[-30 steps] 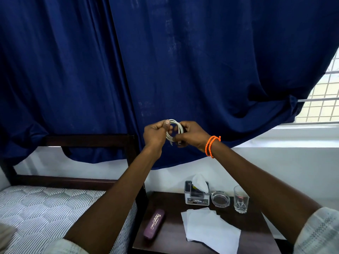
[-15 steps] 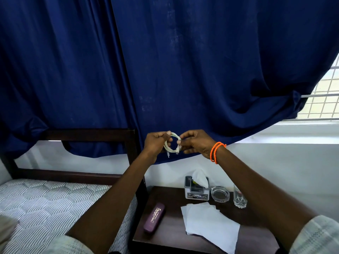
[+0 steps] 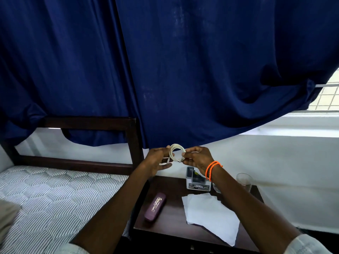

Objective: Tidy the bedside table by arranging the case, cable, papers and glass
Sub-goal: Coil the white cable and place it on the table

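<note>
Up in the middle of the frame, the left hand (image 3: 158, 160) and the right hand (image 3: 197, 158) both pinch the coiled white cable (image 3: 176, 152) with curled fingers, above the bedside table (image 3: 170, 217). Lower down lie the purple case (image 3: 155, 206), papers (image 3: 209, 213) and glass (image 3: 244, 181).

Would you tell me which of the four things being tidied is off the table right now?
The cable: both hands hold its white coil in the air, while the case, papers and glass all rest on the table.

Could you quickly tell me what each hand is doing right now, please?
Left hand: pinches one side of the coiled white cable, held above the table.
Right hand: pinches the coil's other side.
</note>
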